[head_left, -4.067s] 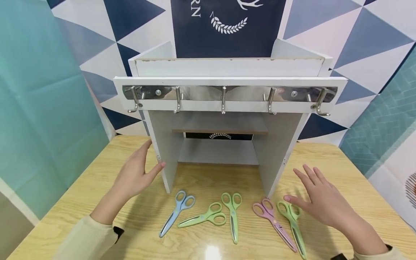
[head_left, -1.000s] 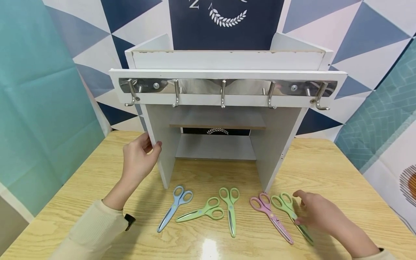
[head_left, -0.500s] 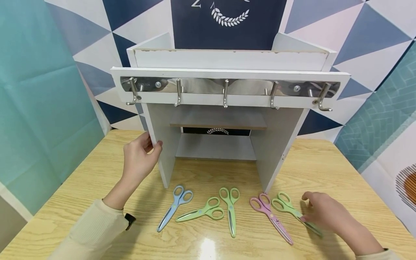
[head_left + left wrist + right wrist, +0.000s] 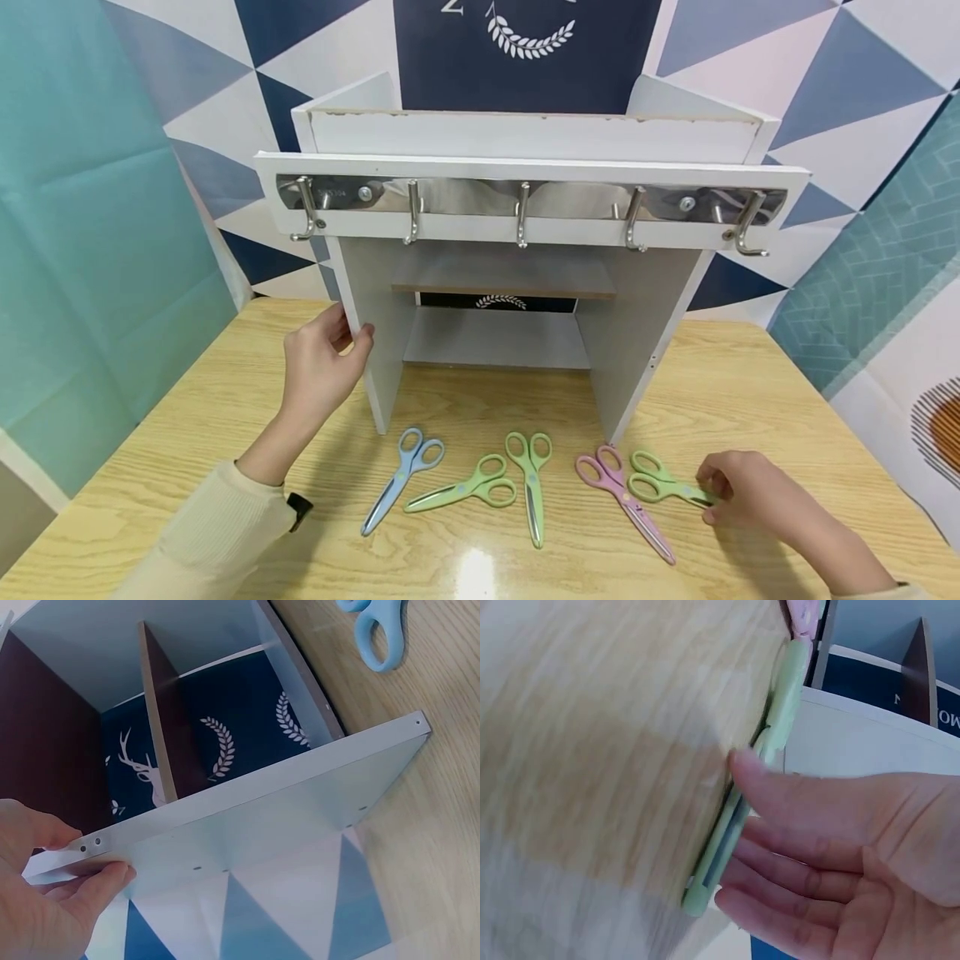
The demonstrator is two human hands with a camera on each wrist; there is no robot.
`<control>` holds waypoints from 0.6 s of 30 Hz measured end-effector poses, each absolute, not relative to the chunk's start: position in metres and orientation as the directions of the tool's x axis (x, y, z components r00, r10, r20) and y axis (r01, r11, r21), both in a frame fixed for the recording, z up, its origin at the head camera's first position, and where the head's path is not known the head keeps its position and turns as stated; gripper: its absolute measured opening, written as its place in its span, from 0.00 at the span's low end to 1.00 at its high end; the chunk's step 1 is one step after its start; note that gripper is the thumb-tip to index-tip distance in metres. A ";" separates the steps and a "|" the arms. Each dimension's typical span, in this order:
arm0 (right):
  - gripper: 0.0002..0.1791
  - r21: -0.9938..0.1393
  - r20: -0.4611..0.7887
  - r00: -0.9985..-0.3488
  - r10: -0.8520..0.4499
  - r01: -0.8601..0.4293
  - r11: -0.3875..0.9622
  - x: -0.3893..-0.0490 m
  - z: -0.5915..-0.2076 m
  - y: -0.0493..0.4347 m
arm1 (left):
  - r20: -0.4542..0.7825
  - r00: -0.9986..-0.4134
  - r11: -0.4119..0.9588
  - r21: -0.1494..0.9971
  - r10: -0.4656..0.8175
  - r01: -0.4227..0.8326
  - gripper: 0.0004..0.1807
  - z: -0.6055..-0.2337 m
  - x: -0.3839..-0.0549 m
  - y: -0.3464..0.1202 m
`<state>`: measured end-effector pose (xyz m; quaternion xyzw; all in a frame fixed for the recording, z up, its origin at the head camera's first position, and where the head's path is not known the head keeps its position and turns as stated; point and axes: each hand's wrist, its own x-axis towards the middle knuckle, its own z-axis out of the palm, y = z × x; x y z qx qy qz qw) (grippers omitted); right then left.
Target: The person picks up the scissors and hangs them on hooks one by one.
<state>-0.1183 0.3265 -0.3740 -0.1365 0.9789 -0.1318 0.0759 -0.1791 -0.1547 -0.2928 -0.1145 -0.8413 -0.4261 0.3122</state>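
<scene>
My left hand (image 4: 318,367) pinches the front edge of the left side panel of a white shelf unit (image 4: 472,225), thumb inside and fingers outside. The left wrist view shows this grip beside two small holes in the panel (image 4: 247,776). At the right, my right hand (image 4: 757,492) holds green scissors (image 4: 656,479) by the blade end, handles pointing to the unit. In the right wrist view the thumb lies across the green scissors (image 4: 784,697) with the fingers bent behind. Pink scissors (image 4: 626,504) lie just left of them. In the head view the hand hides the blade tips.
Blue scissors (image 4: 401,479) and two more green scissors, one slanted (image 4: 465,490) and one upright (image 4: 532,487), lie on the wooden table (image 4: 315,533) before the unit. A metal hook rail (image 4: 517,200) juts out above them. Patterned cloth (image 4: 195,125) hangs behind.
My left hand has come onto the panel edge from beside it. My right hand has lowered to the rightmost green scissors, now turned more sideways, tips to the right.
</scene>
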 end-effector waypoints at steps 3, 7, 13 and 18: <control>0.17 -0.285 -0.079 -0.945 -0.319 -0.285 0.915 -0.119 -0.375 0.326 | 0.620 -0.781 0.612 0.647 -0.076 0.454 0.16 -0.292 -0.179 -0.155; 0.17 -0.294 -0.029 -0.932 -0.360 -0.337 0.895 -0.119 -0.376 0.325 | 0.618 -0.783 0.613 0.648 -0.076 0.452 0.17 -0.291 -0.178 -0.155; 0.17 -0.335 -0.007 -0.916 -0.400 -0.375 0.864 -0.118 -0.378 0.326 | 0.617 -0.783 0.618 0.645 -0.074 0.450 0.16 -0.291 -0.177 -0.155; 0.17 -0.380 -0.035 -0.912 -0.409 -0.366 0.849 -0.118 -0.380 0.329 | 0.621 -0.781 0.611 0.645 -0.069 0.459 0.16 -0.291 -0.177 -0.154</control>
